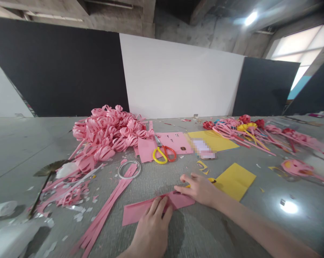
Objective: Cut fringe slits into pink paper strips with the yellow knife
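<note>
A folded strip of pink paper (pixel 135 213) lies in front of me on the grey surface. My left hand (pixel 154 224) presses flat on its middle with the fingers stretched out. At the paper's right end is my right hand (pixel 199 189), its fingers apart and touching or just above the edge. Behind the right hand, a yellow and black tool (pixel 212 180), perhaps a utility knife, is partly hidden. Cut pink strips (pixel 116 193) run to the left, with a roll of clear tape (pixel 129 169) around their far end. Scissors (pixel 164 154) with yellow and orange handles lie farther back.
A large heap of curled pink paper (pixel 110 130) stands back left. Yellow paper (pixel 235 181) lies at right, a blurred phone (pixel 203 148) behind it. Finished paper flowers (pixel 245 123) lie back right. At left are paper scraps (pixel 73 195) and a dark fan-shaped object (pixel 50 167).
</note>
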A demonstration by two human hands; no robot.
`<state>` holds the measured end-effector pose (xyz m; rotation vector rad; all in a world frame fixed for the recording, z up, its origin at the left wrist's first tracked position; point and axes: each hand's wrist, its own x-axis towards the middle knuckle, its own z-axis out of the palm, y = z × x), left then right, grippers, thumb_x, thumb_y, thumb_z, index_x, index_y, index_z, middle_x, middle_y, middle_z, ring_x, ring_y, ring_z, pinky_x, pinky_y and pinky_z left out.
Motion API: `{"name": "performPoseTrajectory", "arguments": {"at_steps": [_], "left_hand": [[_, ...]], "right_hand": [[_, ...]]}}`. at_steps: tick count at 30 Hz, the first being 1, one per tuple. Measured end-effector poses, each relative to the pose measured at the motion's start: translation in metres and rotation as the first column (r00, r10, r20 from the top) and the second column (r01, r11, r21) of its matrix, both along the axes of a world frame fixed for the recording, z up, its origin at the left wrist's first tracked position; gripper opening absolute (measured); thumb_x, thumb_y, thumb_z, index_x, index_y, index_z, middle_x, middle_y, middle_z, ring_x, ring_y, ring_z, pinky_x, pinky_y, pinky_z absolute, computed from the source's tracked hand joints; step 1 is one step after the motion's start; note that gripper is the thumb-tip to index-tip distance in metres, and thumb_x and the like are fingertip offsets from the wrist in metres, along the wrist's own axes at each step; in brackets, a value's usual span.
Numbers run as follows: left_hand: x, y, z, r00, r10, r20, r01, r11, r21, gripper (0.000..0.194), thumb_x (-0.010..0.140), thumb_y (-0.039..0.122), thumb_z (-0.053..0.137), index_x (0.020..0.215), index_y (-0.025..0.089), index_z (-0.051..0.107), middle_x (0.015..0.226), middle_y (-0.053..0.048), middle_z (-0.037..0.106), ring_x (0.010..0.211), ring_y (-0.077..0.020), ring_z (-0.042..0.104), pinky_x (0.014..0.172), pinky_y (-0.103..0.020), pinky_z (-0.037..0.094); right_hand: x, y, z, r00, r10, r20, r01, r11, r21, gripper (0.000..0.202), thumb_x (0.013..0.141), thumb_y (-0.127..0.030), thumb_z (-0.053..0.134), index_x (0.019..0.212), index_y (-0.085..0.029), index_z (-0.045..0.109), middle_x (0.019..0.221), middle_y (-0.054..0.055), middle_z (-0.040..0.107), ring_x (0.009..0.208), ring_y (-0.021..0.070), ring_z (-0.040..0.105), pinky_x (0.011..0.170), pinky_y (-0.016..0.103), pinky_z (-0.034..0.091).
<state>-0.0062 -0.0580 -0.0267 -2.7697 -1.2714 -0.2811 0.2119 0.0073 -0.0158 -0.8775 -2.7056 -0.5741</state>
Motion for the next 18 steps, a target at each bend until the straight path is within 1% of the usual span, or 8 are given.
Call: {"name": "performPoseTrajectory", "arguments": {"at_steps": [7, 12, 18], "left_hand": [[0.0002, 0.0006, -0.0014, 1.000, 0.003, -0.011, -0.003, 1.000, 0.000, 0.053, 0.065, 0.000, 0.037, 0.115, 0.014, 0.049, 0.122, -0.008, 0.048, 0.114, -0.0254, 0.040, 0.090, -0.037, 0.040], [0.0001, 0.0007, -0.0013, 1.000, 0.012, -0.009, -0.012, 1.000, -0.025, 0.054, 0.065, 0.000, 0.037, 0.116, 0.014, 0.048, 0.123, -0.008, 0.047, 0.114, -0.0253, 0.039, 0.091, -0.037, 0.039], [-0.0006, 0.0006, -0.0023, 1.000, 0.006, 0.002, -0.006, 1.000, -0.023, 0.053, 0.066, 0.000, 0.037, 0.116, 0.015, 0.047, 0.124, -0.008, 0.046, 0.116, -0.0249, 0.038, 0.091, -0.037, 0.039]], "right_hand": [[0.0039, 0.0004, -0.0001, 1.000, -0.025, 0.015, 0.025, 1.000, 0.010, 0.027, 0.088, -0.022, 0.036, 0.106, -0.031, 0.054, 0.093, 0.004, 0.051, 0.065, 0.0123, 0.046, 0.062, 0.026, 0.035], [0.0050, 0.0006, -0.0008, 1.000, -0.024, 0.009, 0.023, 1.000, 0.020, 0.026, 0.088, -0.022, 0.037, 0.105, -0.031, 0.054, 0.092, 0.004, 0.051, 0.064, 0.0119, 0.045, 0.063, 0.026, 0.034], [0.0056, -0.0006, 0.0027, 1.000, -0.025, 0.009, 0.025, 1.000, 0.014, 0.026, 0.088, -0.021, 0.036, 0.105, -0.030, 0.054, 0.091, 0.004, 0.051, 0.062, 0.0111, 0.044, 0.062, 0.025, 0.033]]}}
